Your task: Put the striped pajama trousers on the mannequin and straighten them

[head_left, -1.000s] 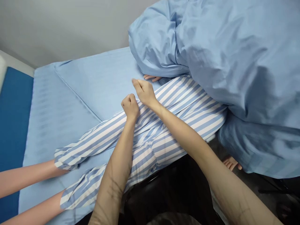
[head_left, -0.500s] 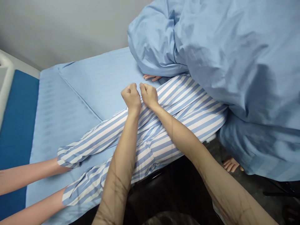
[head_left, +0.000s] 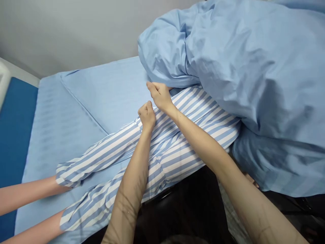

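My left hand (head_left: 147, 115) is closed in a fist with nothing seen in it. It is at the far trouser leg near the knee, and whether it presses on the cloth I cannot tell. My right hand (head_left: 160, 96), also a fist, is higher and to the right, over the far edge of the same thigh. Beneath both hands lie the blue-and-white striped trousers (head_left: 188, 117) of a figure stretched on the bed, either a person or a manikin. Two bare lower legs (head_left: 33, 193) come out of the cuffs at the left.
A bunched blue quilt (head_left: 228, 74) covers the figure's upper body on the right. The light blue bed sheet (head_left: 76, 122) extends to a grey wall (head_left: 83, 30). Part of a white bed end (head_left: 3, 81) stands at the left. Fingers (head_left: 251, 179) show low beside the quilt, partly hidden by my forearm.
My fists were side by side and level. Now the left one is lower, and the right one is farther up, hiding the figure's fingers at the quilt edge. The view has shifted slightly.
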Demonstrator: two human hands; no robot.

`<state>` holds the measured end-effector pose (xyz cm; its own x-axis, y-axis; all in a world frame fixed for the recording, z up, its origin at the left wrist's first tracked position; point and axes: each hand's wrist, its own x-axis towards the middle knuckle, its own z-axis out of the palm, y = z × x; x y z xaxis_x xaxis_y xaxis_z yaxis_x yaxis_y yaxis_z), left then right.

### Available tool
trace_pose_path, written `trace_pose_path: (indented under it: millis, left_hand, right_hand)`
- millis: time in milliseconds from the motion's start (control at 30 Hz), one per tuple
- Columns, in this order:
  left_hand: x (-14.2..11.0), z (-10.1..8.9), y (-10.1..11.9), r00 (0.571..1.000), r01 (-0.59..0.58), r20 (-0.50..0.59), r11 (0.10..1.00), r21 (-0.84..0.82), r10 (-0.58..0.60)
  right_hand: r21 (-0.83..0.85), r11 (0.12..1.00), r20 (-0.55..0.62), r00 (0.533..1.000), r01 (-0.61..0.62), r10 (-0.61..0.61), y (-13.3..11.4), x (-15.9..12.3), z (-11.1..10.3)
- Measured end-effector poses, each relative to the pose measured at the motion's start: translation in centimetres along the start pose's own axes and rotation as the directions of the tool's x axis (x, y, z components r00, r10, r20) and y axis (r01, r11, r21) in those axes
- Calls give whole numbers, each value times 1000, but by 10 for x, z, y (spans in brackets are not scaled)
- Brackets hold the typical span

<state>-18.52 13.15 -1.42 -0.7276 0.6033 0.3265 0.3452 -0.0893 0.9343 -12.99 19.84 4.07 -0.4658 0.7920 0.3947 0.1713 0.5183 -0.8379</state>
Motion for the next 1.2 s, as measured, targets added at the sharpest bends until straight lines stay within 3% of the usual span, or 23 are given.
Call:
trace_pose_path:
  millis: [167,333,400,533,700,833,1000,1200]
  left_hand:
    - [-2,0,-2,999,43,5,999,-23,-43]
    - [4,11,23,961,144,-195,957,-251,-196]
    - [8,18,33,953,155,-205,940,-305,-223]
    - [4,30,31,974,106,-182,981,-160,-135]
    - [-10,35,15,994,13,-111,996,87,-3]
    - [-9,33,15,995,-3,-101,996,90,12]
    - [-7,32,14,996,-35,-80,998,59,40]
    - [-8,33,12,997,8,-83,999,47,-4]
  right_hand:
    - [59,996,32,997,-73,71,30,-15,-2]
    - [183,977,-14,994,-105,110,40,-11,0]
    - [215,970,-19,992,-114,121,39,-8,-2]
    - [234,962,-15,989,-137,145,37,-7,-4]
    - [118,982,-11,989,-145,147,38,-11,-3]
    - [-31,996,47,995,-86,87,23,-11,-10]
    - [-161,980,151,984,117,-93,8,-5,-31]
    - [-59,998,48,998,-24,27,45,-5,-36]
